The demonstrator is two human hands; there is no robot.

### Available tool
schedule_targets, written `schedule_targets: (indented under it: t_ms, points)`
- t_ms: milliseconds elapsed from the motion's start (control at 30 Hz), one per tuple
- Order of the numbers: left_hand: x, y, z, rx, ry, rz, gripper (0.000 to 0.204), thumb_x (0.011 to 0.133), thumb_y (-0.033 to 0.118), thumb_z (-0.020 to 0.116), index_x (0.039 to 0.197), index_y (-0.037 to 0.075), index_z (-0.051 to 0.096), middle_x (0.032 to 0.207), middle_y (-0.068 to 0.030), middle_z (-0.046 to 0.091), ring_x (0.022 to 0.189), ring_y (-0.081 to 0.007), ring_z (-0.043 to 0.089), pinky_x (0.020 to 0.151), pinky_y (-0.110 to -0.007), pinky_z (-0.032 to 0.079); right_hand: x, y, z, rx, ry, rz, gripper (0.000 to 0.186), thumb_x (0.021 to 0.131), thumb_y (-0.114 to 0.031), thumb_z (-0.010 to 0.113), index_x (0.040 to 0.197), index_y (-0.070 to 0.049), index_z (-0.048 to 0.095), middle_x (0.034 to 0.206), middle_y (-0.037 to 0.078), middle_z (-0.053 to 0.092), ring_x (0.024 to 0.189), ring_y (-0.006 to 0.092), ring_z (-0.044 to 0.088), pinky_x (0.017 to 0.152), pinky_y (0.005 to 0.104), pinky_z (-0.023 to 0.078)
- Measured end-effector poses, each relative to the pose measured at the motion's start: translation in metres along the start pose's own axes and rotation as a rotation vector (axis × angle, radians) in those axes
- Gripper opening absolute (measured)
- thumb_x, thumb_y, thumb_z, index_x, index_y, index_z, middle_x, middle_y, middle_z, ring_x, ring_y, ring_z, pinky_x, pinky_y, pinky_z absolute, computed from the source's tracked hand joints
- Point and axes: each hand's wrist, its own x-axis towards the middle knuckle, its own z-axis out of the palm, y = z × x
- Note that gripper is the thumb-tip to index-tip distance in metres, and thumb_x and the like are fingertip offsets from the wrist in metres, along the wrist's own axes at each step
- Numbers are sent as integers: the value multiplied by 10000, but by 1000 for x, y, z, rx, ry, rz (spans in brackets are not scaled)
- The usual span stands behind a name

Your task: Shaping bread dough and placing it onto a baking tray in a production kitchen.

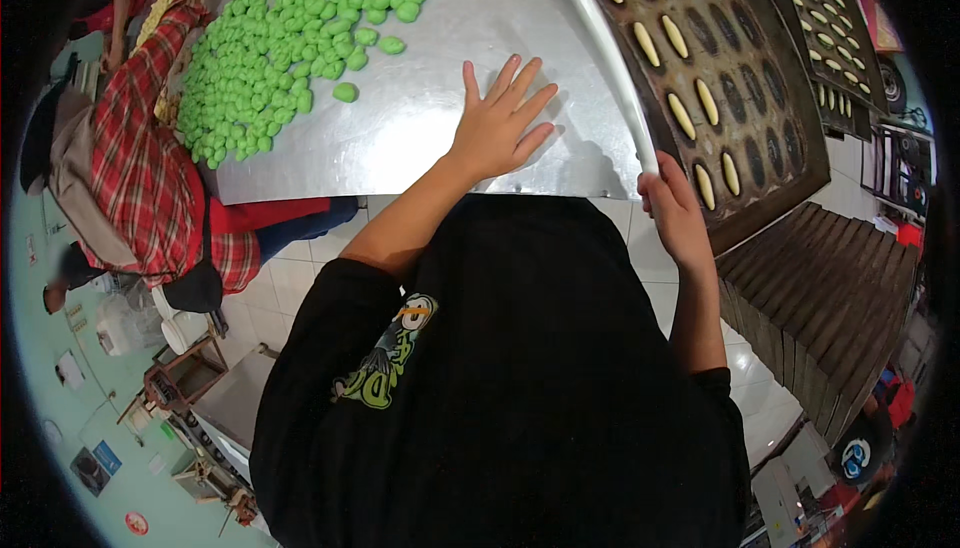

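Dozens of green lumps [270,58] crowd the left of the metal table [400,143], open space from there to left hand [500,126], fingers apart. Right hand [675,200] clamped, fingers round near end of white rod [614,66] at right edge; dark tray [814,148] just beyond.

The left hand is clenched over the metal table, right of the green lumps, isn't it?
Not clenched: the head view shows the left hand open and spread wide. It is indeed over the metal table, to the right of the green lumps.
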Motion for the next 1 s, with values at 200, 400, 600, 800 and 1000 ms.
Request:
schedule_targets:
  t_ms: [200, 400, 600, 800, 1000]
  points:
    - [-50, -37, -15, -85, 114, 15, 368, 768, 224, 724, 1129, 182, 666, 1240, -76, 565, 1165, -297, 519, 1030, -568, 326, 24, -5, 54, -840, 11, -283, 278, 912, -223, 605, 1165, -108, 613, 980, 79, 628, 942, 244, 613, 776, 352, 452]
    - [-44, -41, -31, -206, 0, 9, 334, 742, 96, 704, 1075, 127, 683, 1001, -72, 639, 926, -272, 620, 875, -404, 496, 51, 5, 87, -1049, 2, -550, 281, 880, -206, 618, 1151, -130, 615, 1071, 23, 630, 994, 227, 599, 854, 391, 442]
    - [-57, -50, -8, -73, -27, -21, 447, 798, 141, 663, 1231, 61, 590, 1253, -111, 592, 1171, -284, 549, 998, -409, 421, 76, 24, 104, -1247, 222, -677, 461, 897, -253, 601, 1326, -106, 514, 1364, 70, 521, 1263, 249, 485, 1048, 450, 362]
    - [-22, -69, 2, -4, -218, -246, 575, 990, 415, 386, 1447, 67, 366, 1531, -156, 310, 1406, -339, 294, 1145, -513, 191, 140, 6, 105, -1324, 211, -550, 735, 933, -557, 444, 1472, -70, 330, 1535, 194, 285, 1432, 336, 252, 1170, 500, 142]
    - [15, -101, 18, 156, -13, -261, 587, 934, 516, 469, 1408, 169, 454, 1503, -191, 331, 1408, -366, 270, 1125, -595, 148, 205, -15, 96, -1063, 356, -820, 692, 914, -572, 468, 1466, -166, 375, 1519, 201, 305, 1417, 359, 265, 1156, 536, 135]
